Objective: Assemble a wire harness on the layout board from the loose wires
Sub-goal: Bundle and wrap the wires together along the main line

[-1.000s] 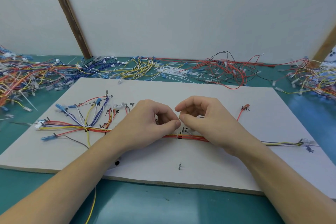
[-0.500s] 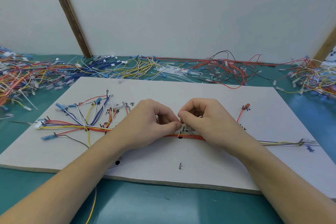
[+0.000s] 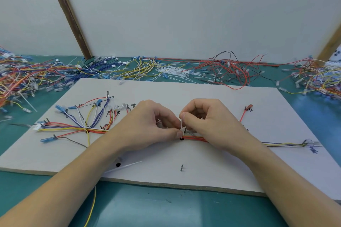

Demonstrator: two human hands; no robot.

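Behind board (image 3: 212, 97) — loose wires (image 3: 129, 69), perhaps ties.

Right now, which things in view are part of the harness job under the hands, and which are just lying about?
In use: left hand, right hand, white cable tie, wire bundle, layout board.

Lying about: loose wires, spare cable ties, tie strip, yellow wire.

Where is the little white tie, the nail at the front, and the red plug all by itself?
Tie (image 3: 182, 127): head view, its upright tail between the fingers.
Nail (image 3: 182, 167): head view, its shaft.
Red plug (image 3: 249, 106): head view, its body, right side of the board.
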